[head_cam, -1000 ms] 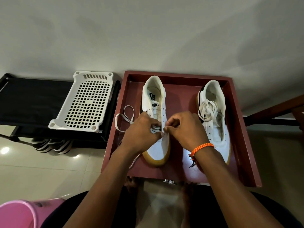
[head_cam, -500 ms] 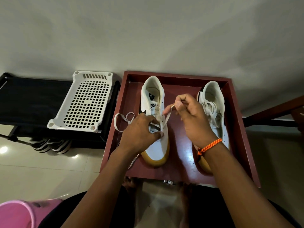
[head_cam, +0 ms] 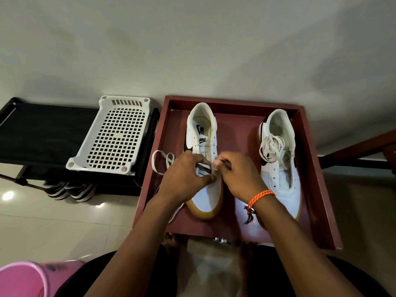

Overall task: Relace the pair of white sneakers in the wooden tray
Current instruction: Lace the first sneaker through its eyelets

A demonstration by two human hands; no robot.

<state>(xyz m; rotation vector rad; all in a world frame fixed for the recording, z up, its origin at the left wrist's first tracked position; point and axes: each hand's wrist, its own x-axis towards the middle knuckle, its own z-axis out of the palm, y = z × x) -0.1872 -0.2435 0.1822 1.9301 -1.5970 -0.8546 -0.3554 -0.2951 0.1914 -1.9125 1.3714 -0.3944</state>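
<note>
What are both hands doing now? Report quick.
Left hand: grips the left sneaker.
Right hand: pinches the lace.

Bare forearms, no sleeves, braided orange wristband [head_cam: 260,197] with dark frayed tassel on right wrist

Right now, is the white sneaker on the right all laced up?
No, the right white sneaker has bare eyelets, with its white lace only piled loosely on top.
</note>
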